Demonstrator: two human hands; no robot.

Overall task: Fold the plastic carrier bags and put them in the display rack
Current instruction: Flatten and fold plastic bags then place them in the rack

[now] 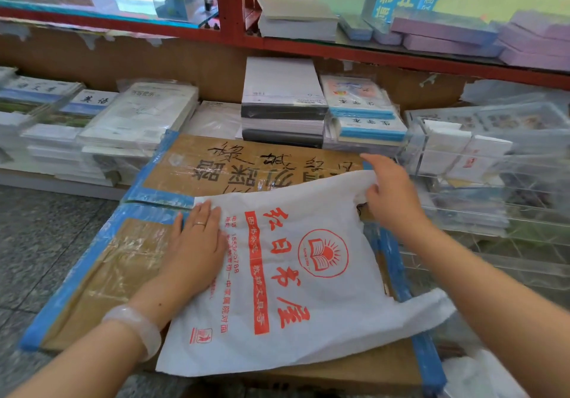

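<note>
A white plastic carrier bag with red print lies spread flat on a brown cardboard box edged with blue tape. My left hand presses flat on the bag's left edge, fingers together, a ring on one finger. My right hand pinches the bag's upper right handle between thumb and fingers. The other handle trails off the box's right side. A clear acrylic display rack at the right holds folded white bags.
A second taped cardboard box lies behind the first. Stacks of wrapped books and notebooks fill the low shelf beyond. More clear racks stand to the right. Tiled floor lies at the left.
</note>
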